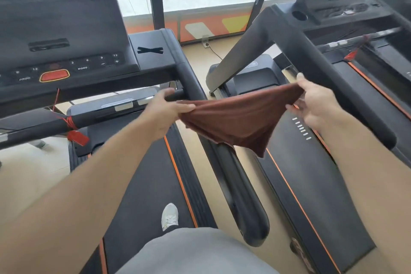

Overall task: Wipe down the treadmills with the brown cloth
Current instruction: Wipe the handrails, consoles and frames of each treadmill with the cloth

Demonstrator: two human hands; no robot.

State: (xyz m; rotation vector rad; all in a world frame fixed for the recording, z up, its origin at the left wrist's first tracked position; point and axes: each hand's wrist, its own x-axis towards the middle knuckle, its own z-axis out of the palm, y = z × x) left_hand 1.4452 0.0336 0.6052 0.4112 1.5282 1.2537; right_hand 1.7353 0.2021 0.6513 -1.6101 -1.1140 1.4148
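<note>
Fingers of the left hand pinch one end of the brown cloth, thumb and fingertips closed together on the fabric. Across from it, the right hand grips the opposite end, its fingers curled around a bunched corner near the top. Between the two hands the cloth is stretched out in the air, sagging in the middle and tapering to a point that hangs down over the gap between the two machines. It touches neither machine as far as can be seen.

On the left stands the left treadmill, with its black belt edged in orange; its console shows green digits at the top left corner and a red button near the lower edge. A black side handrail runs down just behind the left hand. A red tag hangs from the front bar. The right treadmill sits alongside, its own padded rail passing just behind the right hand. A white shoe rests on the left belt near its right edge.
</note>
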